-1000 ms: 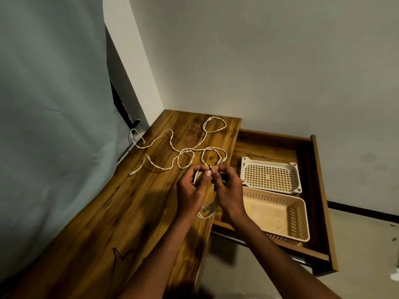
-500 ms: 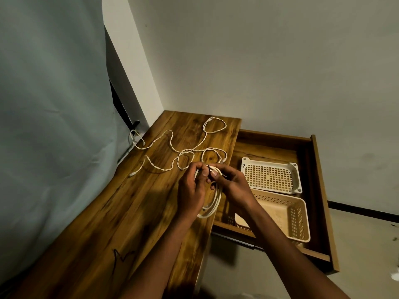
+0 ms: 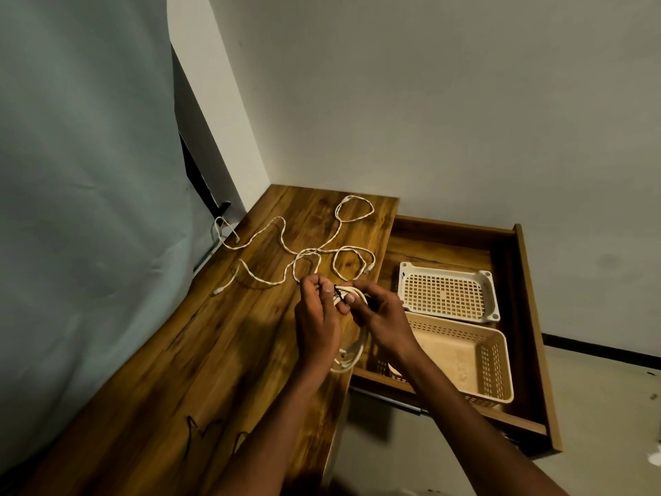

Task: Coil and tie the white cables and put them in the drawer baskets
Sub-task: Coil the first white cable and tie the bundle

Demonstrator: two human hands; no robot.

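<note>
The wooden desk (image 3: 150, 352) runs along a pale curtain (image 3: 82, 173) on its left; off its right edge the open drawer (image 3: 529, 316) stands pulled out, bare floor past it. In the drawer sit a white basket (image 3: 490, 302) and, nearer the camera, a beige basket (image 3: 500, 370). Over the desk's right edge both hands meet on a coiled white cable (image 3: 352, 356). The left hand (image 3: 316, 323), fingers curled, holds the coil's top; the right hand (image 3: 384, 318) pinches what looks like a thin dark tie (image 3: 339, 293) there. A loose twisted cable (image 3: 314, 250) sprawls across the desk's far end. No writing is readable.
</note>
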